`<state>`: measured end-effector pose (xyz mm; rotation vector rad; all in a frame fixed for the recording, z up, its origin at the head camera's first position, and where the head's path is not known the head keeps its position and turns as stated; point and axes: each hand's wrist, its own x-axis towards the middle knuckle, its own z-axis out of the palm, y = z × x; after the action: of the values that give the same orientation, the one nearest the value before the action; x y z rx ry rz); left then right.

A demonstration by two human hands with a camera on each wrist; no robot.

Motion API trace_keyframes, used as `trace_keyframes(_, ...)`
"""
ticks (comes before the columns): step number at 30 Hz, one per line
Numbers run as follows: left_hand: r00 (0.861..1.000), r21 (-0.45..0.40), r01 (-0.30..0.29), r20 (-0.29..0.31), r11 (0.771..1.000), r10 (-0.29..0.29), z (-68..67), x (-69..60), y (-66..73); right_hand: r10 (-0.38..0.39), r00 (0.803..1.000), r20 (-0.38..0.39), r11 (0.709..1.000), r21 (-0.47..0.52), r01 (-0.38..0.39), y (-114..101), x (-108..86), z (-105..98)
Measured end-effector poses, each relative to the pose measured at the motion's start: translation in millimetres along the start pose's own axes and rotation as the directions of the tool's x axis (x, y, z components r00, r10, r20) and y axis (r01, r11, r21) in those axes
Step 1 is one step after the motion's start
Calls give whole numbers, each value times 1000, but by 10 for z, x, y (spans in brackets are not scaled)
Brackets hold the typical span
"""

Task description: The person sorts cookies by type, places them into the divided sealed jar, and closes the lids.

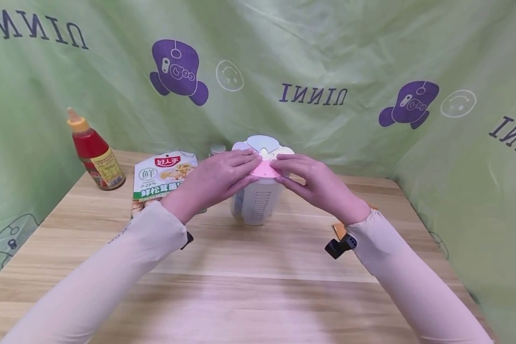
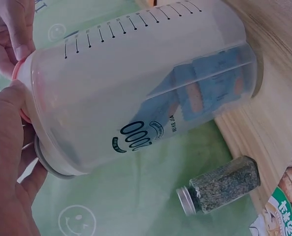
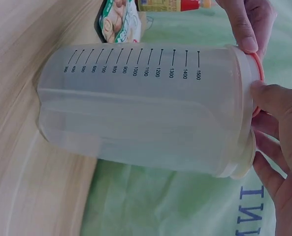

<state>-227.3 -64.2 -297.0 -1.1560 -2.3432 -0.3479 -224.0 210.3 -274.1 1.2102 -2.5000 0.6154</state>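
A tall translucent container (image 1: 258,203) with printed scale marks stands upright near the back of the table; blue packets (image 2: 200,88) show through its wall in the left wrist view. Its lid has several petal-like flaps, the front one pink (image 1: 264,170). The left hand (image 1: 219,179) lies over the lid's left side, fingers extended, thumb at the pink flap's edge. From the right, the right hand (image 1: 318,184) rests on the lid likewise, its thumb (image 3: 271,96) against the rim. Both hands have their fingertips on or beside the pink flap.
At the left stand a red sauce bottle (image 1: 96,155) with a yellow cap and a white-green food packet (image 1: 159,177). A jar of dark flakes (image 2: 224,184) stands behind the container's left side. An orange item (image 1: 339,230) lies by the right wrist. Green cloth (image 1: 318,124) hangs behind.
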Motion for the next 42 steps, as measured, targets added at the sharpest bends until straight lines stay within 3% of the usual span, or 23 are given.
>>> trace_keyframes(10,999,-97,-2,-50,995,-2,39,-45,-40,-18,999,-35,999,51,19,50,-15,29)
trace_keyframes(18,997,-112,-5,-77,994,-3,28,29,-37,11,999,-38,997,75,-8,91,9,-42)
trace_keyframes(23,997,-173,48,-51,984,-58,19,40,-51,27,999,-41,993,120,-22,92,54,-61)
trace_keyframes(28,991,-264,126,0,956,-130,18,18,-62,90,995,-50,979,188,-79,81,128,-49)
trace_keyframes(35,979,-286,205,43,936,-201,16,-2,-45,211,973,-94,956,227,-186,82,209,7)
trace_keyframes(42,977,-327,208,29,922,-211,10,0,-24,325,938,-119,904,329,-271,133,272,40)
